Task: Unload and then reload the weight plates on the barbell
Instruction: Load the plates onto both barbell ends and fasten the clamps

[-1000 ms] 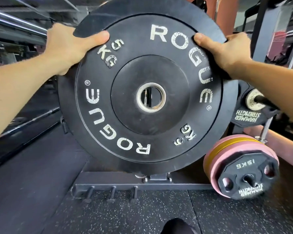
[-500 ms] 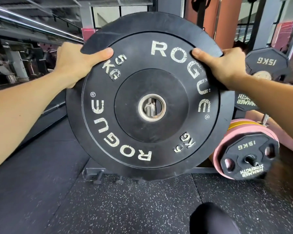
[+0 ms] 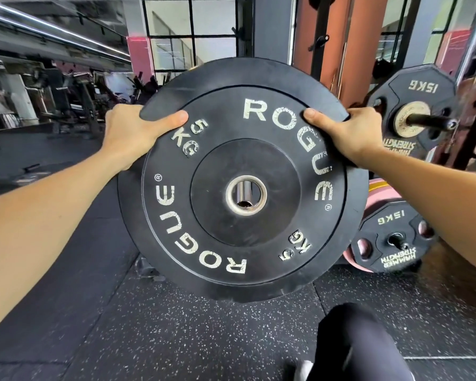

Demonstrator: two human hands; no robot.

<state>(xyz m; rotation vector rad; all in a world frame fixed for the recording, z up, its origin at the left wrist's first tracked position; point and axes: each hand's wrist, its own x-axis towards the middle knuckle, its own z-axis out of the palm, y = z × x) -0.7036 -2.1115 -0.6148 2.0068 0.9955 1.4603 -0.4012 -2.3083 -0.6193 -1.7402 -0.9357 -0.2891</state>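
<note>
A: Nearest item?
B: A dark-clad knee [image 3: 360,342] is showing at 5 o'clock, over speckled rubber flooring [image 3: 176,334].

A: Hands?
B: Both are gripping the black 5 kg plate [image 3: 242,182], which is filling frame centre, upright, face toward the camera. The left hand [image 3: 132,133] is clamping the rim at 10 o'clock of the plate, thumb across the face, fingers wrapped behind, out of sight. The right hand [image 3: 352,136] is doing likewise at 2 o'clock.

A: Bar?
B: A shiny bar end [image 3: 245,193] is showing through the plate's steel-ringed centre hole; cannot tell whether it is entering the hole.

A: Farther back?
B: At 4 o'clock a 15 kg plate [image 3: 390,240] is sitting against pink plates [image 3: 379,193]. At 2 o'clock another 15 kg plate [image 3: 412,105] is hanging on a peg [image 3: 429,121].
</note>
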